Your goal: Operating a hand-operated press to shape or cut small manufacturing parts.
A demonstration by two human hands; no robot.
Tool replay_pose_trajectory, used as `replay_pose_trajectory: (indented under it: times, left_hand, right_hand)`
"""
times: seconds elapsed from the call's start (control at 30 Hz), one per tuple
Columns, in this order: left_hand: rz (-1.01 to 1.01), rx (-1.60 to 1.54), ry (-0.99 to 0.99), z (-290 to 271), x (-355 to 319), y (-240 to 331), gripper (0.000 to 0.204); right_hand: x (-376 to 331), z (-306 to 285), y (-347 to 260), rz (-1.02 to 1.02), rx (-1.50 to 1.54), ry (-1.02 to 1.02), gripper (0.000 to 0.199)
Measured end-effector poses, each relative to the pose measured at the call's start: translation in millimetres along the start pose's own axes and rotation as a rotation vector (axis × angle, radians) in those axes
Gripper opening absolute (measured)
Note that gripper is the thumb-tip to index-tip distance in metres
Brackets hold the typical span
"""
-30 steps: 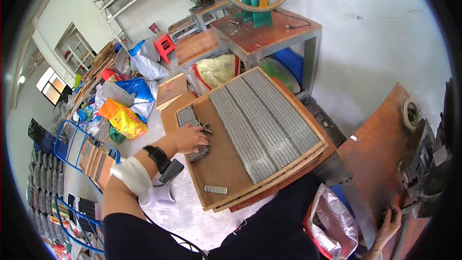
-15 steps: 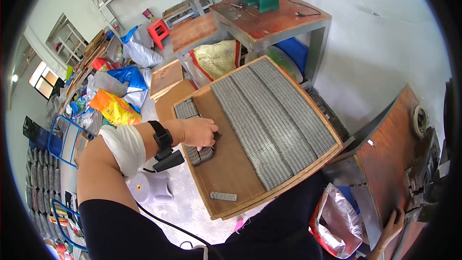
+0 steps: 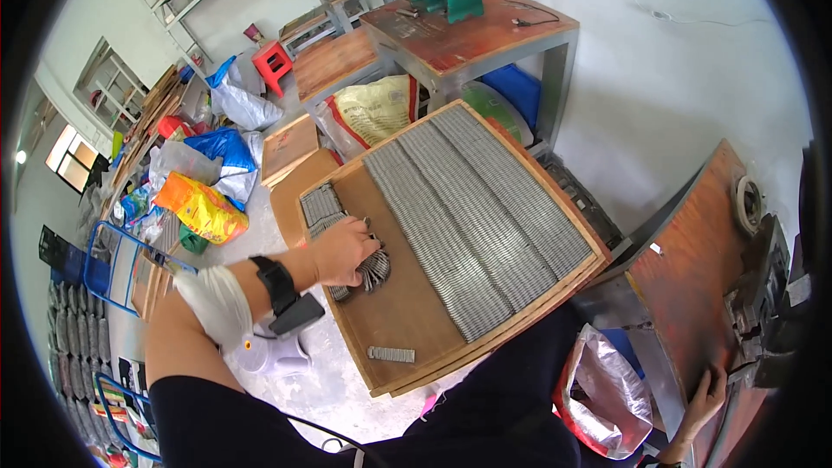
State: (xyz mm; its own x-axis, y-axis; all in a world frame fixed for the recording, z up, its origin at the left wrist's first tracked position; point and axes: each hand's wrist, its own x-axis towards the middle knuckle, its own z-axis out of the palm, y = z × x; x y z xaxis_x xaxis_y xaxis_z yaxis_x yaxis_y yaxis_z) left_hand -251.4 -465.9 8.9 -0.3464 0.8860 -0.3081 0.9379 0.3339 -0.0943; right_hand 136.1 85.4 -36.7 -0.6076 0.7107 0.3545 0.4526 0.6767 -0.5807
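My left hand [image 3: 345, 251], with a dark band on its wrist, is closed around a curved bunch of thin grey metal pieces [image 3: 375, 270] above the left part of a wooden tray [image 3: 400, 299]. Beside and under that hand runs a short column of similar metal pieces [image 3: 322, 206]. Three long, tightly packed columns of metal pieces [image 3: 472, 225] fill the tray's right side. A small separate strip of metal pieces [image 3: 392, 354] lies near its front corner. Far to the right, my right hand [image 3: 708, 399] rests with fingers extended at the edge of a worn reddish-brown bench [image 3: 685, 295], holding nothing visible.
An open silver-lined bag [image 3: 607, 394] stands between my leg and the bench. Behind the tray are a yellowish sack [image 3: 371, 111] and a metal-legged table [image 3: 468, 30] bearing a wheeled machine. Bags [image 3: 204, 208] lie heaped at left, past a pale purple stool [image 3: 276, 354].
My left hand has gathered a bunch of metal pieces, which now curves out from under its fingers, and has shifted slightly toward me. My right hand stays at the bench. The view has shifted slightly.
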Motion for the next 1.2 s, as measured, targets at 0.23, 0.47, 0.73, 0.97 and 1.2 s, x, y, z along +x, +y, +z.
replay_pose_trajectory:
  times: [0.23, 0.47, 0.73, 0.97, 1.2]
  left_hand:
    - [-0.156, -0.081, 0.156, 15.3, -17.0, 21.7, 0.05]
    - [-0.452, -0.44, 0.347, 31.8, 11.1, 29.8, 0.049]
    - [-0.643, -1.091, 0.332, -70.7, 65.8, 83.4, 0.03]
    - [-0.027, -1.092, 0.054, -214.6, 276.0, 237.1, 0.028]
    - [-0.135, -0.476, 0.197, -202.0, 332.4, 315.0, 0.037]
  right_hand:
    - [1.3, 10.2, -12.1, -0.055, 0.034, 0.07, 0.014]
    - [-6.2, -9.3, -22.1, -0.068, -0.014, 0.131, 0.012]
    - [5.2, 11.3, -66.3, -0.246, 0.117, 0.166, 0.01]
    - [-5.6, -12.4, -48.1, -0.246, 0.184, 0.144, 0.009]
    - [-1.8, -14.2, -50.5, -0.306, 0.267, 0.104, 0.011]
